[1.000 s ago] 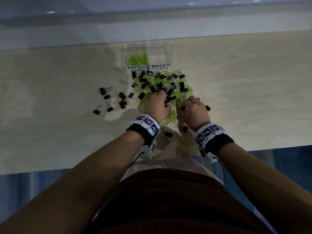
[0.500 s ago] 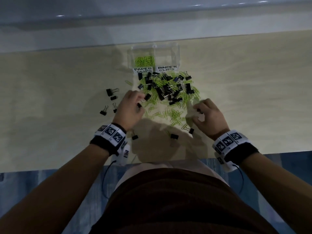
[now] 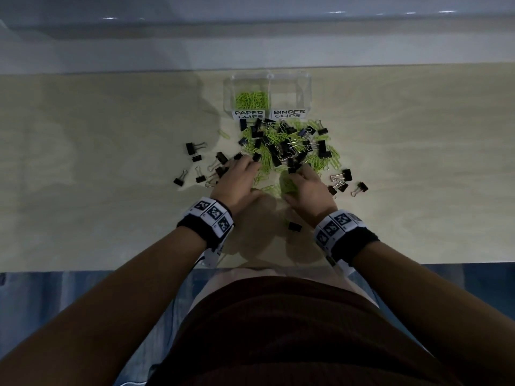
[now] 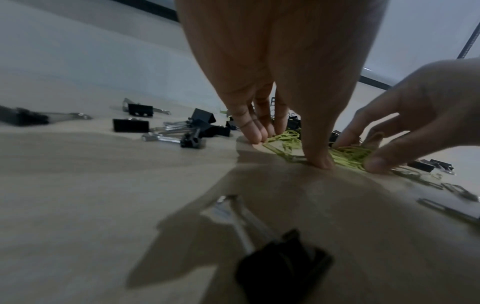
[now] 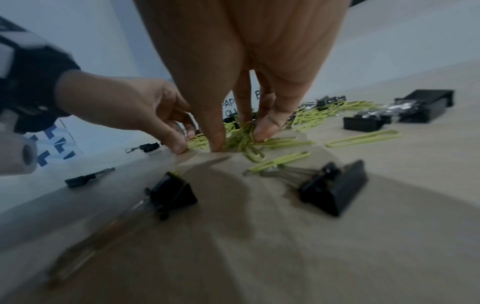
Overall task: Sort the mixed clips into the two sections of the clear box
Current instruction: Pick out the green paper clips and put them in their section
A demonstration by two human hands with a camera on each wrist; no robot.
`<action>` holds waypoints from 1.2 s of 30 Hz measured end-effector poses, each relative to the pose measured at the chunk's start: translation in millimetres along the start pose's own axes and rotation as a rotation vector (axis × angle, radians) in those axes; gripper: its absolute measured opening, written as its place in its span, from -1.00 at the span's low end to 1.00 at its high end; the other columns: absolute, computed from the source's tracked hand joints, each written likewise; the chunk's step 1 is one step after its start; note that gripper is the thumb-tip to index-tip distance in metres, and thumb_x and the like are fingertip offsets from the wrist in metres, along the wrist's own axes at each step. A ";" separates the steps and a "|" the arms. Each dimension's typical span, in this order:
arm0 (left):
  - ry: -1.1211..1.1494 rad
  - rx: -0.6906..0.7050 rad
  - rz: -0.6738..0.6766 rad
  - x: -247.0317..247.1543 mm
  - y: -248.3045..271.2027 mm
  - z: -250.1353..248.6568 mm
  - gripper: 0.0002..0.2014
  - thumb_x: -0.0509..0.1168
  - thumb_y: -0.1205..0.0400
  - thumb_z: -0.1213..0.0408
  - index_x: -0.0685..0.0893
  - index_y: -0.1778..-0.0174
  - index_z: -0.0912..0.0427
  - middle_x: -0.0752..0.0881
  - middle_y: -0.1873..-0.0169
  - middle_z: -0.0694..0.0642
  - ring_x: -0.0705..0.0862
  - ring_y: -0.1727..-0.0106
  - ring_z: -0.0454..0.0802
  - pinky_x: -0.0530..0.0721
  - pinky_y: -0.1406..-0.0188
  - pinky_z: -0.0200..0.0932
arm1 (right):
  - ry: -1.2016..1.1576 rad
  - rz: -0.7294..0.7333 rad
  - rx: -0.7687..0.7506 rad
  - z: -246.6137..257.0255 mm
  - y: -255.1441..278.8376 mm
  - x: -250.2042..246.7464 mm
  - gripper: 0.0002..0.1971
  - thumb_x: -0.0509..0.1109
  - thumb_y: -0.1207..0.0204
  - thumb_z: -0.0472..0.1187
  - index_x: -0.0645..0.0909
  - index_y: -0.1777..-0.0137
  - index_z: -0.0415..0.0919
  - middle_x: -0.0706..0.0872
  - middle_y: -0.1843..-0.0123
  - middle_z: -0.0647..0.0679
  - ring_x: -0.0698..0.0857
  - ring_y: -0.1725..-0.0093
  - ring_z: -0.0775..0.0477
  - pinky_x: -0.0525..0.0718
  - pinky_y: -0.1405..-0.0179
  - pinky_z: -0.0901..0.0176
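The clear box [image 3: 305,87] stands at the far side of the table. Its left section, labelled PAPER CLIPS, holds green paper clips [image 3: 252,99]; the BINDER CLIPS section [image 3: 289,91] looks empty. In front of it lies the mixed pile [image 3: 287,146] of black binder clips and green paper clips. My left hand [image 3: 252,176] [image 4: 285,150] has its fingertips [image 4: 255,136] and thumb down on the table around loose green paper clips [image 4: 284,140]. My right hand [image 3: 292,185] [image 5: 240,139] pinches a bunch of green paper clips [image 5: 245,133] between thumb and fingers at the pile's near edge.
Separated binder clips lie left of the pile [image 3: 195,162] and right of it [image 3: 342,181]. One binder clip [image 3: 294,226] sits near my right wrist, close to the table's front edge [image 3: 139,270]. A pale wall runs behind the box.
Both hands have come back inward from the sides to the near edge of the pile. A small group of binder clips now lies to the right of the pile.
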State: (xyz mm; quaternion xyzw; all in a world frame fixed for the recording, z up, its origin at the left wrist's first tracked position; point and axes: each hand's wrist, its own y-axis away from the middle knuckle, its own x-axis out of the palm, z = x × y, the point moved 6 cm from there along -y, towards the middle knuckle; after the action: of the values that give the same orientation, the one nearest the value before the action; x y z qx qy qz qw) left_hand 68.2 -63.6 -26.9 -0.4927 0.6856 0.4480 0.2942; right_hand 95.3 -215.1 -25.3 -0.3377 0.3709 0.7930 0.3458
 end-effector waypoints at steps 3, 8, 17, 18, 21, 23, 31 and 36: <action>0.032 -0.011 0.032 0.7 -10.6 -8.9 -0.55 0.36 -0.56 0.18 0.49 -0.35 0.21 0.49 -0.24 0.17 0.47 -0.28 0.12 0.49 -0.28 0.01 | 0.005 -0.010 -0.074 8.6 -8.2 -2.3 -0.70 0.36 -0.48 -0.27 0.64 -0.20 -0.31 0.55 -0.06 -0.28 0.59 -0.03 -0.31 0.66 0.02 -0.06; -0.028 0.072 0.097 -0.5 -20.1 -22.6 -0.81 0.21 -0.63 0.30 0.59 -0.07 0.32 0.56 -0.07 0.23 0.56 -0.11 0.19 0.57 -0.06 0.09 | -0.070 -0.035 -0.131 5.6 -16.7 -8.3 -0.85 0.42 -0.33 -0.42 0.74 0.10 -0.33 0.69 0.12 -0.23 0.68 0.16 -0.24 0.67 0.17 0.03; 0.211 0.044 0.056 -22.1 -21.4 -9.8 -0.93 0.29 -0.58 0.36 0.65 0.16 0.27 0.66 0.18 0.15 0.61 0.16 0.03 0.60 0.10 -0.11 | -0.581 -0.069 0.175 -14.2 -32.8 -41.4 -0.83 0.60 -0.29 -0.35 0.76 0.22 -0.07 0.79 0.29 0.00 0.73 0.33 0.06 0.70 0.22 0.23; 0.295 0.003 0.007 -30.7 -22.6 -4.4 -0.94 0.34 -0.57 0.35 0.68 0.13 0.26 0.71 0.16 0.13 0.63 0.18 -0.05 0.60 0.12 -0.26 | -0.635 -0.084 0.179 -8.7 -38.9 -51.0 -0.84 0.60 -0.29 -0.36 0.77 0.21 -0.10 0.80 0.30 0.00 0.75 0.34 0.03 0.72 0.23 0.21; 0.517 -0.126 -0.202 -66.2 -32.1 13.8 -0.95 0.40 -0.54 0.33 0.71 0.12 0.21 0.74 0.23 0.02 0.65 0.27 -0.28 0.57 0.27 -0.59 | -0.711 -0.124 0.161 15.4 -65.5 -79.3 -0.86 0.58 -0.32 -0.37 0.77 0.17 -0.15 0.81 0.27 0.03 0.77 0.32 0.06 0.75 0.27 0.26; 0.548 -0.166 -0.321 -92.5 -45.3 24.8 -0.95 0.40 -0.55 0.33 0.72 0.13 0.23 0.74 0.26 0.02 0.66 0.31 -0.24 0.62 0.28 -0.54 | -0.664 -0.148 0.119 34.0 -92.4 -92.4 -0.87 0.57 -0.33 -0.34 0.75 0.20 -0.11 0.80 0.23 0.03 0.79 0.25 0.06 0.77 0.20 0.23; 0.342 -0.228 -0.429 -133.8 -106.2 45.9 -0.93 0.35 -0.48 0.38 0.75 0.23 0.24 0.79 0.26 0.18 0.74 0.23 0.06 0.73 0.16 -0.10 | -0.217 -0.212 0.044 77.7 -179.2 -96.4 -0.84 0.46 -0.37 -0.32 0.77 0.06 -0.16 0.81 0.06 -0.11 0.74 0.10 0.02 0.69 0.04 0.31; 0.234 -0.139 -0.392 -126.9 -97.7 31.3 -0.87 0.33 -0.56 0.36 0.72 0.03 0.26 0.75 0.07 0.21 0.71 0.07 0.08 0.62 0.08 -0.15 | -0.029 -0.192 -0.156 80.7 -148.4 -97.7 -0.76 0.42 -0.43 -0.35 0.71 -0.11 -0.25 0.73 -0.07 -0.19 0.69 -0.04 -0.13 0.66 -0.10 0.12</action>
State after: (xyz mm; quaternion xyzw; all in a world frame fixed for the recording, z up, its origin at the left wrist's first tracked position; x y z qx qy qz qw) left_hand 202.1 6.0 35.3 -0.6838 0.5738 0.3685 0.2595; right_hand 243.5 -105.9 39.5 -0.3859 0.2690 0.7876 0.3981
